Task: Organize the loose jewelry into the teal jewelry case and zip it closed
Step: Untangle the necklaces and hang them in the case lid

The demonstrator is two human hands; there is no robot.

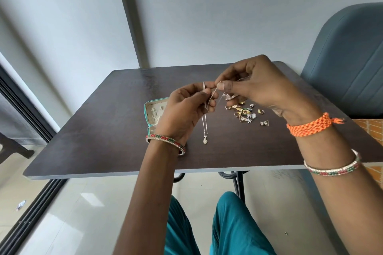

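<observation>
Two hands work above a dark table (103,130), where the teal jewelry case (152,113) lies open at the left, partly hidden behind the left hand (186,107). That hand pinches a thin chain necklace (204,126), its small pendant (205,142) hanging just over the tabletop; the right hand (259,85) pinches the chain's upper end close beside it. A loose heap of rings and earrings (246,114) waits to the right. Best, by the look of it, to keep the chain taut and untangled, then lower it pendant-first into the case.
</observation>
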